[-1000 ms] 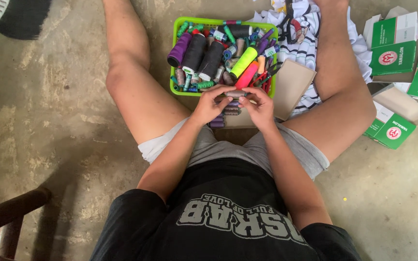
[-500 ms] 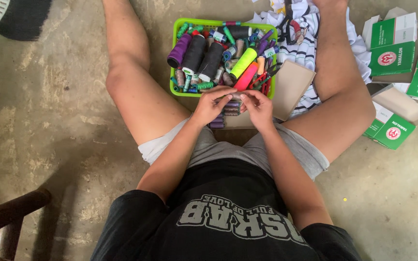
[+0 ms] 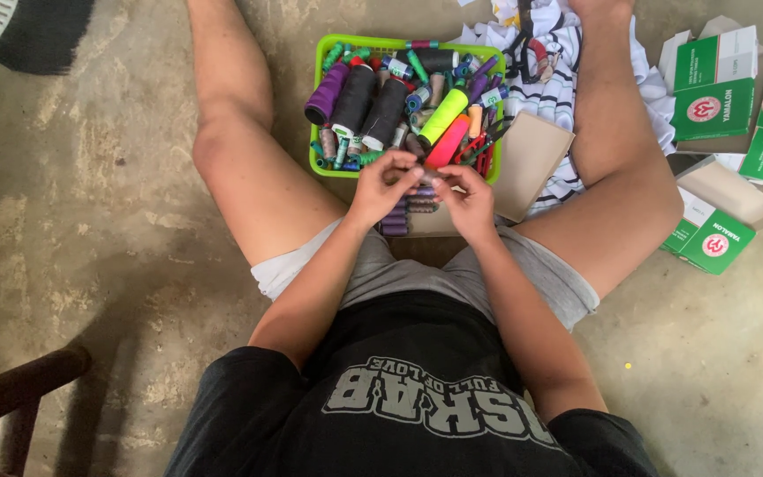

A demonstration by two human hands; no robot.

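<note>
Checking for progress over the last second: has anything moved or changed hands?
Almost nothing. Left hand and right hand stay together over the small spools, working something tiny between the fingertips. The green basket and green boxes lie unmoved.

A basket [image 3: 321,106] of spools [image 3: 371,106] sits on the floor [image 3: 90,221] between the legs. Cloth [image 3: 545,62] lies to its right, with boxes [image 3: 721,97] farther right. Both hands [image 3: 426,185] meet just before the basket, over more spools [image 3: 404,212].
</note>
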